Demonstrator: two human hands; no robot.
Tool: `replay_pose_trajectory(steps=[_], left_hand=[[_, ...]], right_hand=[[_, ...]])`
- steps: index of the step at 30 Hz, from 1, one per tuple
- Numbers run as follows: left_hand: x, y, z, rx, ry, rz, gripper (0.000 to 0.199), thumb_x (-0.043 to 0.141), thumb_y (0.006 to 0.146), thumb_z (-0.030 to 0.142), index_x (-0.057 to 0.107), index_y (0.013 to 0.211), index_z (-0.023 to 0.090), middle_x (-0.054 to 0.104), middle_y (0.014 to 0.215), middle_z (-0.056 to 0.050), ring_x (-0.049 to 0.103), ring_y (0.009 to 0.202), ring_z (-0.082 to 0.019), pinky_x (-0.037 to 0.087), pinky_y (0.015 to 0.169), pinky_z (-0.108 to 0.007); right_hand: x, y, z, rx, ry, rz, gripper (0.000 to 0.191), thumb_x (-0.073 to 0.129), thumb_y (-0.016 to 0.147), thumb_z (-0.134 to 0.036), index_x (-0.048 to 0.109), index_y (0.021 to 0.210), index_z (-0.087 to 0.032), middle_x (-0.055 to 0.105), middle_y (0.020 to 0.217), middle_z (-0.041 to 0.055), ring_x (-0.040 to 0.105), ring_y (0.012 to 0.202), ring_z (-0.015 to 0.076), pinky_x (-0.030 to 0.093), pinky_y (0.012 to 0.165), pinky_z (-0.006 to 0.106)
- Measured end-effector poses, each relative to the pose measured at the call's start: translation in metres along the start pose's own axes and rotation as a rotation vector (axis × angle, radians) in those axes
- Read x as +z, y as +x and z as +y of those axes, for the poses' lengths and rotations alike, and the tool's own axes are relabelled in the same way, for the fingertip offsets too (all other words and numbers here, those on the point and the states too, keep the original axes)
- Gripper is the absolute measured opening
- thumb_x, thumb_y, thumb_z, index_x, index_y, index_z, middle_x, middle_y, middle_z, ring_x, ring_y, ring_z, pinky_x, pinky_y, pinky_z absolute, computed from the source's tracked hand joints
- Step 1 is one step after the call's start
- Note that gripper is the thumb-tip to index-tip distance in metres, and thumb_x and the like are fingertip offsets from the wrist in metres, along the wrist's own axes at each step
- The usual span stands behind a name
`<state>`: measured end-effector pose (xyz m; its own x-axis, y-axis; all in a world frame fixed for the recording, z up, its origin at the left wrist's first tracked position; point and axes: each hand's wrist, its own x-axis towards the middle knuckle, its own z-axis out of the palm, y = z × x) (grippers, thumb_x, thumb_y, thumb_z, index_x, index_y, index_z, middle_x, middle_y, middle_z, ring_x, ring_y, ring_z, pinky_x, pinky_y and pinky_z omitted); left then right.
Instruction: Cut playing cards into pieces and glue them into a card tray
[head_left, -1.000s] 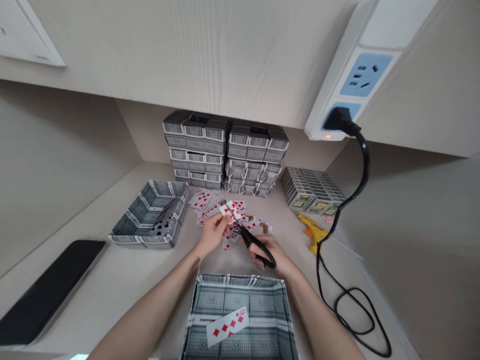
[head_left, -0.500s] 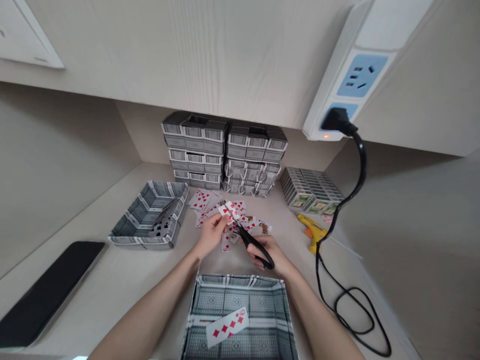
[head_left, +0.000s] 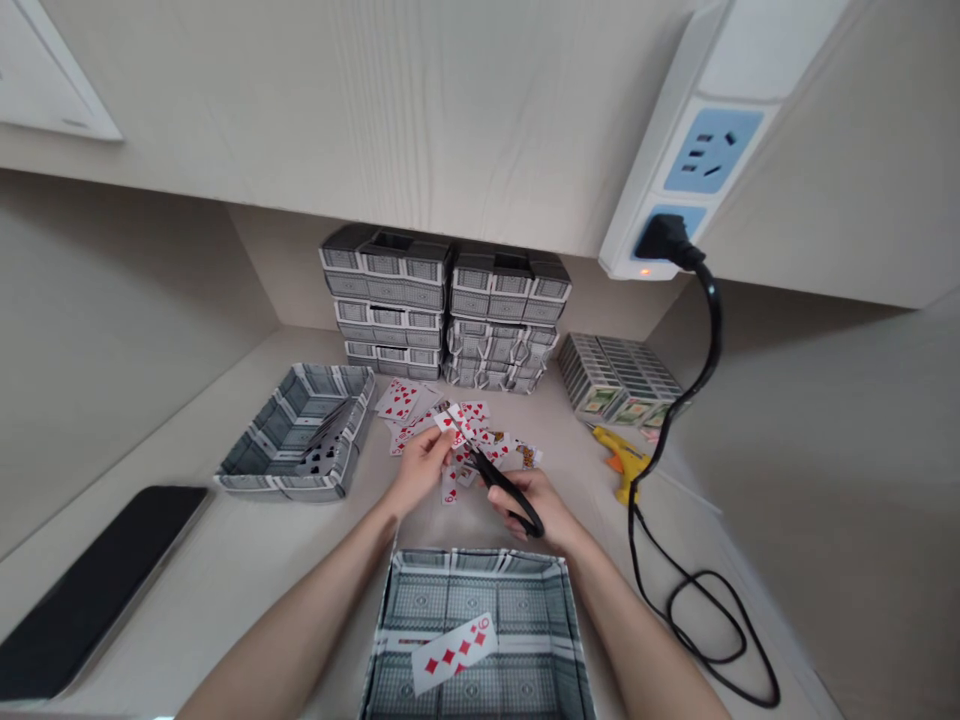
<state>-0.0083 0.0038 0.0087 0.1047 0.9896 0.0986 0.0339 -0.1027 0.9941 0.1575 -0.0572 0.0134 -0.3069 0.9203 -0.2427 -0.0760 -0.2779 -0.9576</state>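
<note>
Between the fingers of my left hand [head_left: 422,467] is a small piece of a playing card [head_left: 448,423] with red hearts. My right hand [head_left: 529,505] grips black-handled scissors [head_left: 501,485], whose blades point up and left at the card's edge. Under and behind both hands lies a loose heap of red playing cards and cut pieces [head_left: 409,400]. Close in front of me stands a box made of grey patterned cards [head_left: 420,600]. Inside it rests a cut six of diamonds strip [head_left: 454,655].
A second card-made tray [head_left: 281,485] holding black-suit cards is at left, near a dark flat phone-like slab [head_left: 97,590]. Stacked card boxes [head_left: 390,290] line the back. At right are card packs [head_left: 619,380], a yellow glue gun [head_left: 622,462], its black cable [head_left: 716,340] and a power strip [head_left: 690,170].
A cut part of the card beyond the scissor blades has come away and dropped toward the heap. Both hands stay almost in place; the view shifts slightly.
</note>
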Motion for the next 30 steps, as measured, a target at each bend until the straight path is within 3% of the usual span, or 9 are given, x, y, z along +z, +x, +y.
replay_pose_trajectory(steps=[6,13,17,22,24,27,30], left_hand=[[0.0,-0.001,-0.002,-0.025,0.007,-0.025,0.033,0.049,0.073,0.039,0.043,0.05,0.016,0.041,0.04,0.006,0.035,0.038,-0.006,0.027,0.04,-0.019],[-0.001,-0.003,-0.003,-0.066,0.072,-0.123,0.037,0.052,0.071,0.044,0.048,0.048,0.016,0.044,0.037,0.005,0.038,0.035,-0.007,0.03,0.039,-0.019],[0.0,-0.003,-0.005,-0.019,0.171,-0.099,0.04,0.053,0.071,0.045,0.049,0.043,0.016,0.041,0.034,0.005,0.037,0.035,-0.007,0.029,0.039,-0.02],[-0.001,0.0,-0.01,0.126,0.351,0.048,0.044,0.053,0.072,0.041,0.043,0.039,0.015,0.033,0.037,0.006,0.033,0.041,-0.007,0.026,0.045,-0.02],[-0.002,0.001,-0.013,0.177,0.393,0.057,0.039,0.053,0.073,0.04,0.047,0.045,0.015,0.036,0.041,0.006,0.035,0.044,-0.007,0.028,0.047,-0.02],[-0.003,0.004,-0.015,0.242,0.436,0.042,0.022,0.054,0.074,0.037,0.058,0.068,0.017,0.051,0.055,0.004,0.045,0.053,-0.009,0.035,0.055,-0.02],[-0.006,0.011,-0.017,0.295,0.491,0.045,0.024,0.055,0.074,0.033,0.058,0.093,0.018,0.058,0.07,0.001,0.054,0.066,-0.012,0.041,0.066,-0.023]], right_hand=[[-0.001,0.004,0.002,-0.04,-0.064,0.065,0.044,0.067,0.061,-0.051,0.061,0.081,-0.013,0.043,0.041,-0.0069,0.036,0.027,0.006,0.026,0.026,0.019],[-0.017,0.008,-0.005,-0.171,-0.08,0.386,0.039,0.062,0.064,-0.055,0.051,0.059,-0.017,0.043,0.04,-0.0054,0.037,0.03,0.008,0.028,0.031,0.022],[-0.03,0.013,-0.001,-0.232,-0.237,0.582,0.037,0.062,0.065,-0.051,0.059,0.075,-0.015,0.05,0.048,-0.0028,0.043,0.038,0.0107,0.033,0.037,0.023],[-0.039,0.017,0.009,-0.288,-0.671,0.697,0.03,0.054,0.072,-0.035,0.061,0.095,-0.016,0.064,0.07,0.0046,0.058,0.062,0.0182,0.042,0.054,0.025],[-0.038,0.017,0.011,-0.27,-0.822,0.724,0.035,0.052,0.072,-0.03,0.058,0.104,-0.016,0.066,0.078,0.0064,0.061,0.07,0.0203,0.044,0.06,0.026],[-0.036,0.017,0.013,-0.27,-1.003,0.719,0.041,0.051,0.072,-0.025,0.055,0.111,-0.014,0.065,0.091,0.0106,0.06,0.084,0.0228,0.044,0.072,0.029],[-0.036,0.016,0.014,-0.254,-1.119,0.715,0.045,0.049,0.073,-0.021,0.052,0.116,-0.01,0.062,0.098,0.0138,0.058,0.089,0.0229,0.043,0.077,0.029]])
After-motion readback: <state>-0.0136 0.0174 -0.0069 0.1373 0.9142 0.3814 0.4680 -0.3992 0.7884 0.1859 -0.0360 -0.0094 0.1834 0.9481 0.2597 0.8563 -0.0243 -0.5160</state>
